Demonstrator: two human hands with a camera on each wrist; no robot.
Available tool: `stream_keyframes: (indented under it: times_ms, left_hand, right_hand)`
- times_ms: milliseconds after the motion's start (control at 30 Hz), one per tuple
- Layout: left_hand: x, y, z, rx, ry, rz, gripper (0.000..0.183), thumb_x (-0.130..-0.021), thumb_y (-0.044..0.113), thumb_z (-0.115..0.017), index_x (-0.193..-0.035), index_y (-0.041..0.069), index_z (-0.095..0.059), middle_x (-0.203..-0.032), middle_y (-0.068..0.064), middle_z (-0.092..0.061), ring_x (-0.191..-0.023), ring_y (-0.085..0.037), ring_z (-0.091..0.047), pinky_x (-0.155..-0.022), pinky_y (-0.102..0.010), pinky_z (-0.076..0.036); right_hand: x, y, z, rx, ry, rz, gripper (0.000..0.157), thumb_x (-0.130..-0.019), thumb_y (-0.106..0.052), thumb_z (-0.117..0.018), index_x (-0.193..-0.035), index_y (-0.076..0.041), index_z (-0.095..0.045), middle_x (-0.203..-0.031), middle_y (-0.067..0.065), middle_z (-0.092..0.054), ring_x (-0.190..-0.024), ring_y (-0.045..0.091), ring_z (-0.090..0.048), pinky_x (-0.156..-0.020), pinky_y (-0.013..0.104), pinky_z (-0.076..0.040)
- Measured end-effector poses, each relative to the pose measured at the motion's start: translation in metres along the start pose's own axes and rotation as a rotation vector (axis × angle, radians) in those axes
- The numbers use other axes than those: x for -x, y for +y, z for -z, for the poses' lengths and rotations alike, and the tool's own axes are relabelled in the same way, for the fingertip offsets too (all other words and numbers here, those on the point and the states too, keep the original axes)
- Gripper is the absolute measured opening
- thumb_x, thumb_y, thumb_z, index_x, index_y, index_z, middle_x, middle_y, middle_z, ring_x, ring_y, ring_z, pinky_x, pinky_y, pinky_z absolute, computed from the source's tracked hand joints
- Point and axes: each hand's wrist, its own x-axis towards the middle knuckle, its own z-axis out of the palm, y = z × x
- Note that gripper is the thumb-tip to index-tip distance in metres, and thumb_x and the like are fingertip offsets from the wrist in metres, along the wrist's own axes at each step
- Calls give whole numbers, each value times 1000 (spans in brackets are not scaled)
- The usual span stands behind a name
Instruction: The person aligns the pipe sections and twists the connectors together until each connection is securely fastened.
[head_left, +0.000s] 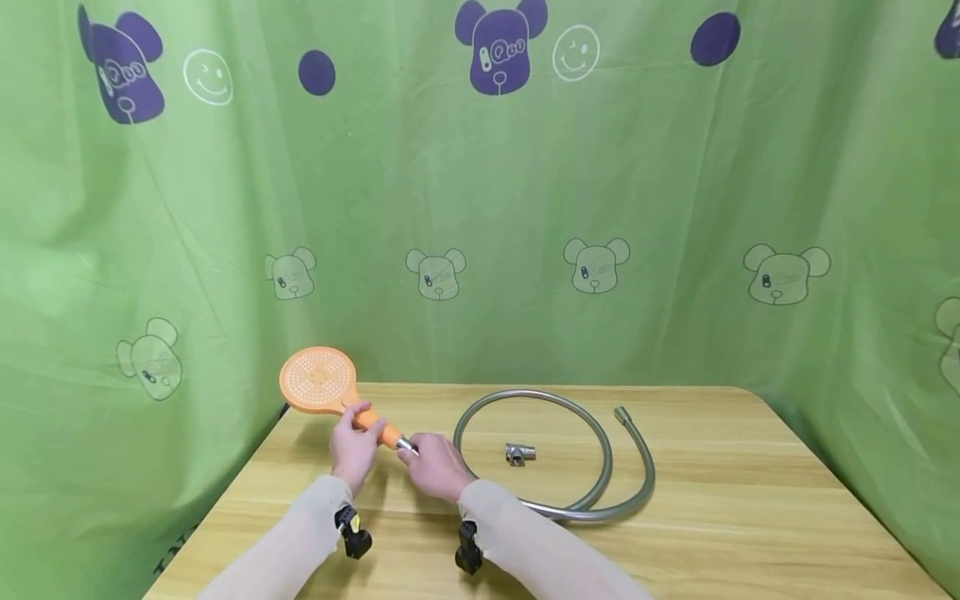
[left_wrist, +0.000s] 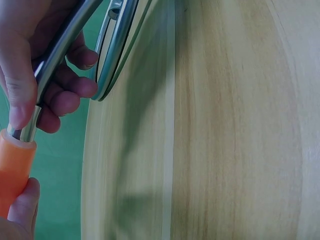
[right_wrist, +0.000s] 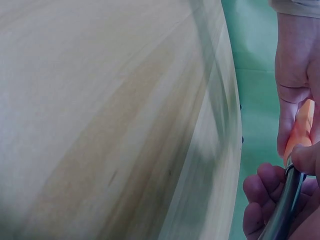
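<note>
An orange hand shower (head_left: 318, 379) with a round, dotted face is held above the left part of the table. My left hand (head_left: 352, 448) grips its handle, the fingers behind and the thumb along it. At the handle's lower end, my right hand (head_left: 437, 467) pinches the metal end of a grey shower hose (head_left: 652, 475). In the left wrist view, that metal hose end (left_wrist: 31, 122) meets the bottom of the orange handle (left_wrist: 15, 162), thumb on one side and curled fingers on the other. The right wrist view shows the hose (right_wrist: 286, 210) running back through the right hand.
The rest of the hose lies in a wide loop on the wooden table (head_left: 735, 500), its free end (head_left: 622, 414) pointing to the back. Inside the loop sits a small chrome tee fitting (head_left: 519, 452). A green printed curtain (head_left: 510, 333) surrounds the table's back and sides.
</note>
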Motion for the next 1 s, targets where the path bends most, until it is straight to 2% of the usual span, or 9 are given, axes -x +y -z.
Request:
stream_keyframes:
  times_ms: [233,400,733,867,1000]
  left_hand:
    - [-3,0,0,-5,14,-16,46,-91,2,-70,-135,3,-57,-117,-25,-55,-89,-21,-64,-70,-19,-58]
    - [-3,-2,2,-13,9,11,48,-91,3,-70,-137,6,-56,-122,-24,-54,-94,-23,-63,-72,-17,-57]
    - [3,-4,4,9,-30,70,50,-93,2,-66,-140,2,-51,-132,-29,-52,-103,-29,-63,-75,-22,-59]
    - [4,-4,1,12,-32,86,50,-92,0,-66,-140,2,-52,-133,-31,-52,-102,-30,-64,-75,-25,-61]
    - [4,-2,-2,-31,-29,81,51,-92,1,-67,-140,3,-52,-133,-31,-54,-101,-31,-65,-75,-27,-61]
  right_hand:
    - [-3,-1,2,-36,-26,-6,23,-99,-28,-62,-89,-10,-71,-64,-5,-50,-56,11,-46,-50,26,-39]
    - [-3,-2,2,-64,-40,-13,22,-99,-27,-63,-92,-9,-72,-64,-4,-52,-57,11,-47,-51,27,-40]
    - [1,1,-2,-137,-111,-41,24,-98,-27,-64,-85,-7,-66,-63,-4,-50,-51,10,-44,-43,24,-35]
    - [3,3,-2,-135,-107,-52,25,-97,-28,-65,-83,-8,-66,-61,-4,-50,-49,10,-44,-42,24,-35]
    - [4,5,-1,-128,-92,-62,25,-97,-30,-65,-80,-11,-65,-60,-4,-51,-48,10,-44,-41,24,-35]
